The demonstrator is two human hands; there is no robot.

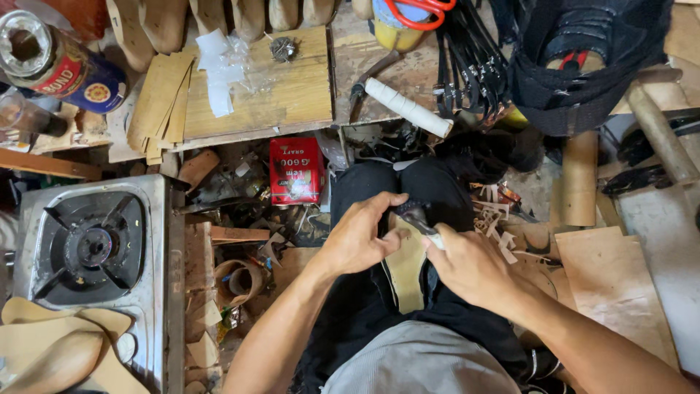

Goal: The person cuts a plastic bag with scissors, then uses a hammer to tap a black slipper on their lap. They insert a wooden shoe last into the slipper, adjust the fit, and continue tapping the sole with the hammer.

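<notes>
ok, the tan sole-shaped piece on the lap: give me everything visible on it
The tan sole-shaped piece looks like leather or stiff board, flat, elongated, with a darker edge line along its left side. It lies lengthwise over the person's dark trousers, its upper end hidden under both hands. The left hand presses on its top from the left; the right hand sits at its right edge, holding a dark tool with a pale handle against the top. Surface detail is too blurred to tell.
</notes>
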